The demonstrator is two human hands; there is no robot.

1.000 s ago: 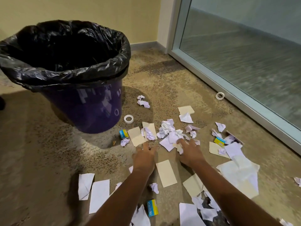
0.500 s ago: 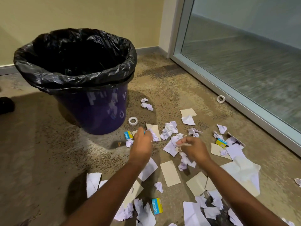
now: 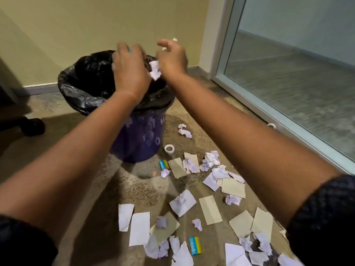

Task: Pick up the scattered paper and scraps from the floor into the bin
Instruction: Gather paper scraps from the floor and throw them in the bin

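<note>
A purple bin [image 3: 137, 140] lined with a black bag [image 3: 80, 93] stands near the yellow wall. Both my hands hover over its mouth. My left hand [image 3: 130, 70] is seen from the back, fingers curled down, with a sliver of something blue at its fingertips. My right hand [image 3: 172, 58] has its fingers spread. A crumpled white scrap [image 3: 154, 71] is in the air between the hands, above the bag, and tiny white bits float by the right fingertips. Several white scraps [image 3: 182, 202] and beige cards [image 3: 210, 209] lie scattered on the floor below my arms.
A tape roll [image 3: 169, 148] and a blue box [image 3: 164, 164] lie beside the bin; another blue box [image 3: 195, 245] lies near the bottom edge. A second tape roll [image 3: 271, 125] rests by the glass door frame [image 3: 249, 100]. A chair caster [image 3: 32, 126] is at left.
Both hands rose from the floor litter up over the bin's mouth. The right hand opened and a white scrap is now falling from between the hands.
</note>
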